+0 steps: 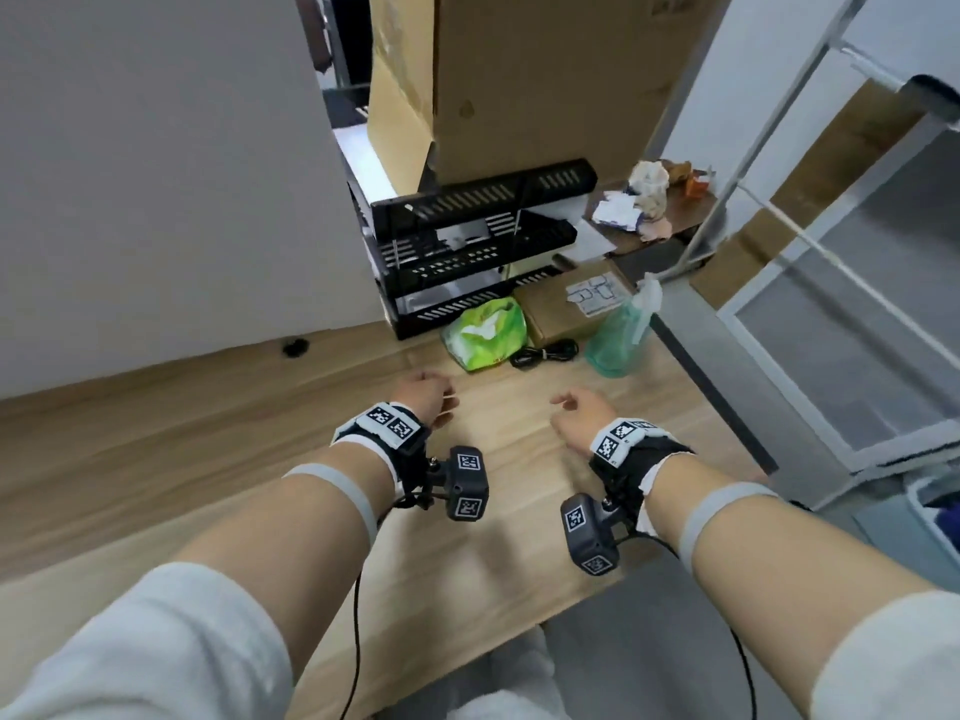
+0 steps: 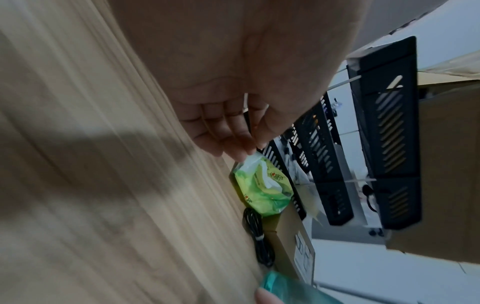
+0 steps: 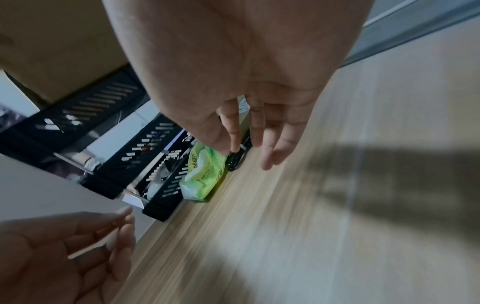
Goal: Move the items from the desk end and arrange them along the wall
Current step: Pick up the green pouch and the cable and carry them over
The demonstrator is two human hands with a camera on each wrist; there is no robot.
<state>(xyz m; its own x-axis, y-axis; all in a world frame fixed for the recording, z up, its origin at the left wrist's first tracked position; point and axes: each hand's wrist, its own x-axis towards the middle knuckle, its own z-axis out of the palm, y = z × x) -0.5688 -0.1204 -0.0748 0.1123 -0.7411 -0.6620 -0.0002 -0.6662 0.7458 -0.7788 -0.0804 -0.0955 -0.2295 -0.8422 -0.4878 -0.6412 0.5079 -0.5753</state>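
Note:
At the desk's far end lie a green tissue pack [image 1: 485, 332] [image 2: 262, 189] [image 3: 202, 174], a coiled black cable [image 1: 545, 352] [image 2: 257, 232] [image 3: 235, 161], a flat brown box [image 1: 569, 304] [image 2: 291, 242] and a teal spray bottle [image 1: 621, 327] [image 2: 285, 288]. My left hand [image 1: 441, 402] [image 2: 246, 148] hovers over the wooden desk [image 1: 208, 439] just short of the tissue pack, its fingers loosely curled and empty. My right hand [image 1: 563, 407] [image 3: 249, 156] hovers beside it, short of the cable, fingers relaxed and holding nothing.
A black three-tier tray rack [image 1: 478, 246] [image 2: 389, 133] [image 3: 103, 115] stands behind the items, with a large cardboard box [image 1: 519, 80] on top. A white wall [image 1: 156, 174] runs along the desk's left side. The desk edge drops off at right beside a white frame [image 1: 779, 252].

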